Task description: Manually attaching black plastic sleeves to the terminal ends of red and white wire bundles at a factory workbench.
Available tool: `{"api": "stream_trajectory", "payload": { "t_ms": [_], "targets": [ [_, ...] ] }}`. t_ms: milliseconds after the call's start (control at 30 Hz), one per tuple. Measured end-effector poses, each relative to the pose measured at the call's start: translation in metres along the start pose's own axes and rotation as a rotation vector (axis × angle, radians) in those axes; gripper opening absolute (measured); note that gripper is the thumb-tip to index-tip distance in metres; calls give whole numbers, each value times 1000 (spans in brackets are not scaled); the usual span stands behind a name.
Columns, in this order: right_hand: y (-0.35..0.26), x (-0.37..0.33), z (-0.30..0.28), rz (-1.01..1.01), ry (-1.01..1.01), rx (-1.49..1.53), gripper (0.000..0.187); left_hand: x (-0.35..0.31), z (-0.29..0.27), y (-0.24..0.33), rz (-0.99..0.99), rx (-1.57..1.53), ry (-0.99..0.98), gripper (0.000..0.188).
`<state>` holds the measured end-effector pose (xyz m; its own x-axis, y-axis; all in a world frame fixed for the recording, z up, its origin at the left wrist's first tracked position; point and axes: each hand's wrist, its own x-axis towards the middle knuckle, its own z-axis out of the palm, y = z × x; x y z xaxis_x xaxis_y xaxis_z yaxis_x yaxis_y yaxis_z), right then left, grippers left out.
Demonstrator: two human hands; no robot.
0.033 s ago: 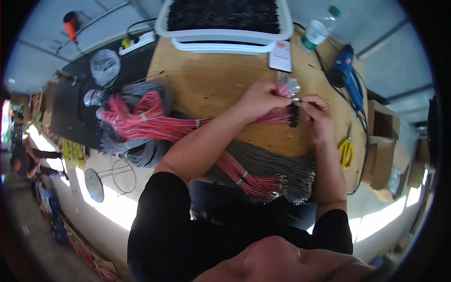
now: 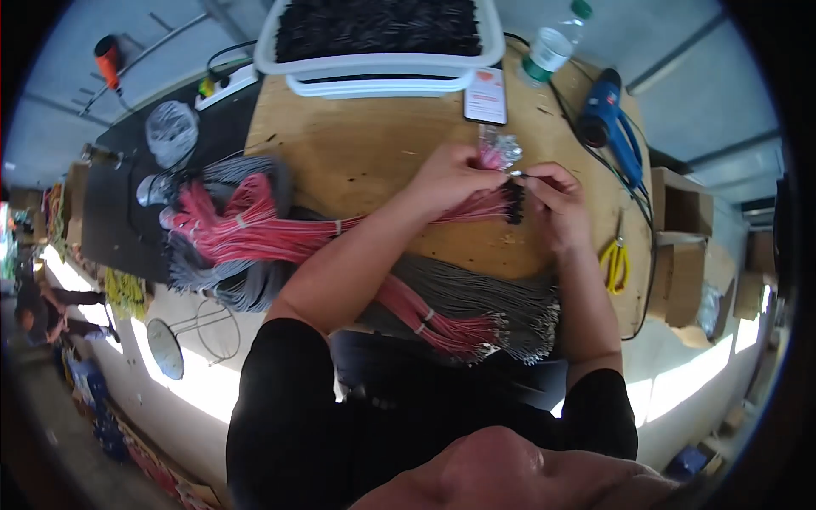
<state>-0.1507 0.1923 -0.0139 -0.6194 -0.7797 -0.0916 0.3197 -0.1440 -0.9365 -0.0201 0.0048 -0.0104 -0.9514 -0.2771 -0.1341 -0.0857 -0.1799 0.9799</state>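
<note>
Over the table's middle, my left hand (image 2: 455, 177) is closed in a pinch on the end of a wire from the bundle of red wires (image 2: 467, 208). Facing it, my right hand (image 2: 561, 204) has its thumb and fingers pinched at the same spot; the small part between them is too tiny to name. Just below the fingertips hang short black sleeves (image 2: 514, 204) on the wire ends. Silvery wire ends (image 2: 501, 151) stick up beyond my left thumb. Nearer me lie grey wires (image 2: 476, 289) and another tied red bundle (image 2: 433, 323).
A white tub (image 2: 382, 64) of black sleeves stands at the far edge, beside a phone (image 2: 485, 98) and a bottle (image 2: 552, 51). To the right lie a blue heat gun (image 2: 608, 119) with its cord and yellow-handled pliers (image 2: 614, 263). Large wire bundles (image 2: 229, 221) cover the left side.
The whole scene has shifted slightly left and up in the picture. Both hands keep their pinch at the same place by the wire ends.
</note>
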Motion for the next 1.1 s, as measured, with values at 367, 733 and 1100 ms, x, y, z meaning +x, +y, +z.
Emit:
{"api": "stream_trajectory", "payload": {
  "t_ms": [367, 733, 1100],
  "targets": [
    [-10, -11, -12, -34, 49, -9, 13, 9, 19, 2, -66, -155, -63, 10],
    [-10, -11, -10, -63, 42, 12, 12, 8, 18, 2, -81, -98, -70, 12],
    [-8, -10, -9, -57, 37, 23, 8, 9, 17, -4, -54, -37, -53, 20]
  ]
}}
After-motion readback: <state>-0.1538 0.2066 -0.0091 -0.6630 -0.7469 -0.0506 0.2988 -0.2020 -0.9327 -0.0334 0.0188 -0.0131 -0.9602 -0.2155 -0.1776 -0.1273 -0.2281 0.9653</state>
